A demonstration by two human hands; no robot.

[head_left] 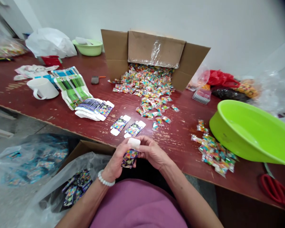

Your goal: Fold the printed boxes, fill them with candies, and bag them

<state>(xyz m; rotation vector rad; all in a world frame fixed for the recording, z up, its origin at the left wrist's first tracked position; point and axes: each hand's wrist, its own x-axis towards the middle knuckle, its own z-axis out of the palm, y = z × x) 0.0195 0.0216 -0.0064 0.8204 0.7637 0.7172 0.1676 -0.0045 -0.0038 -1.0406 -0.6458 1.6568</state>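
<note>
A small printed candy box [130, 157], purple with coloured dots and a white flap at its top, is held in front of my body. My left hand [118, 158] grips it from the left side, fingers wrapped behind it. The fingers of my right hand [152, 150] pinch the flap end from the right. Just beyond my hands, two more small boxes [120, 123] with white flaps lie on the red table [166, 142]. A fanned stack of flat purple boxes [95, 109] is further left. Small wrapped candies [152, 82] spill toward me from a cardboard carton [156, 50].
On the right are a large green basin [251, 133], a pile of wrapped candies [216, 155] and red-handled scissors [275, 190]. A white mug [42, 88] and green printed cartons [72, 88] stand left. Below the table edge, a plastic-lined carton [92, 161] holds purple boxes [77, 186].
</note>
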